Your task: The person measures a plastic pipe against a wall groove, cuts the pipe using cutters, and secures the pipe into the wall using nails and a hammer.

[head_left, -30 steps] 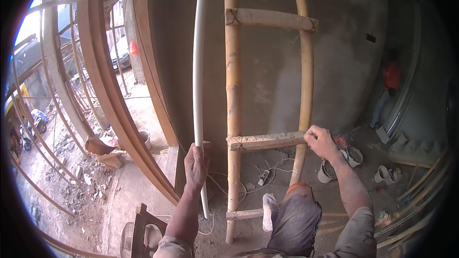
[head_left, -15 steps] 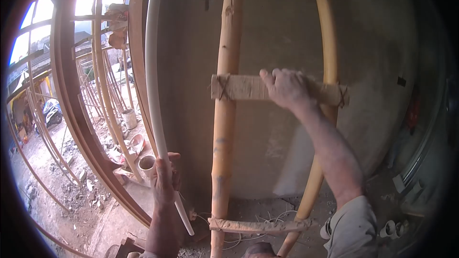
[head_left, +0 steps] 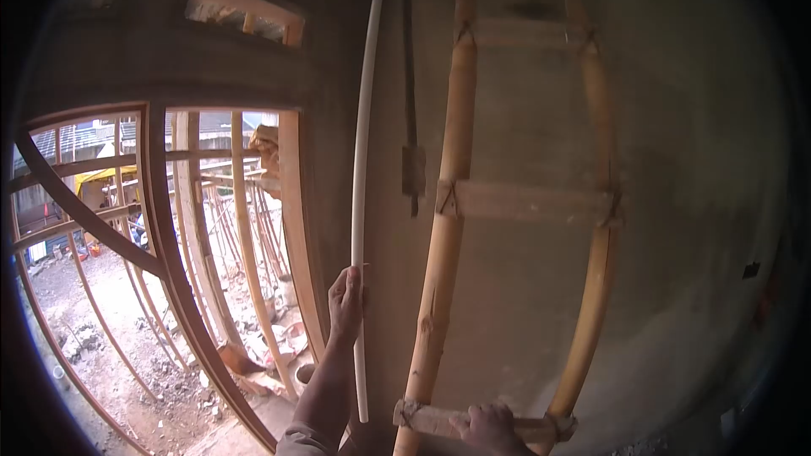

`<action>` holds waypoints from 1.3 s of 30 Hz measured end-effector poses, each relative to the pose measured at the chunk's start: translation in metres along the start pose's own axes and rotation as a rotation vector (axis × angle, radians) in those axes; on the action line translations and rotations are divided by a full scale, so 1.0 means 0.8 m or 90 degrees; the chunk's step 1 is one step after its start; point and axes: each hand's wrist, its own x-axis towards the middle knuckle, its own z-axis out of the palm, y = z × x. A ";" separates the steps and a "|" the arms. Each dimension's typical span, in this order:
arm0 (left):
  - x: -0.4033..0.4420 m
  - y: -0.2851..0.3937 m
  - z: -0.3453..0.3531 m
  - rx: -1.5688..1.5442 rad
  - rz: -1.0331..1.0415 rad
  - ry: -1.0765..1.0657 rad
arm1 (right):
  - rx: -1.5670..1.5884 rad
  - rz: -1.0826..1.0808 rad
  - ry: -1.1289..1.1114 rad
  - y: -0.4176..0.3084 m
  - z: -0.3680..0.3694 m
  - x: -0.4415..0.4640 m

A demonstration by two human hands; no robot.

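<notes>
My left hand (head_left: 345, 308) is wrapped around a long white pipe (head_left: 364, 152), which stands nearly upright. The pipe's lower end shows below my fist, while its top runs out of view. On the right, a bamboo ladder (head_left: 450, 127) has flat wooden rungs lashed to two poles. My right hand (head_left: 490, 428), low in the view, grips the lowest visible rung (head_left: 435, 419). Two further rungs, a middle one (head_left: 541, 202) and a top one (head_left: 528, 32), are above it.
Behind the ladder is a plastered wall (head_left: 676, 228) with a dark recessed channel and box (head_left: 413, 171). To the left, a wooden door and window frame (head_left: 156, 194) opens onto rubble ground (head_left: 101, 321) with several upright poles and a bucket (head_left: 305, 373).
My view has tilted upward, so higher rungs and a small upper window now show. Both hands keep their holds, and my right hand and its rung now appear much lower in view.
</notes>
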 end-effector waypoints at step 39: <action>0.551 -0.142 0.177 0.311 0.184 0.116 | 0.325 0.160 -0.038 0.094 -0.028 0.250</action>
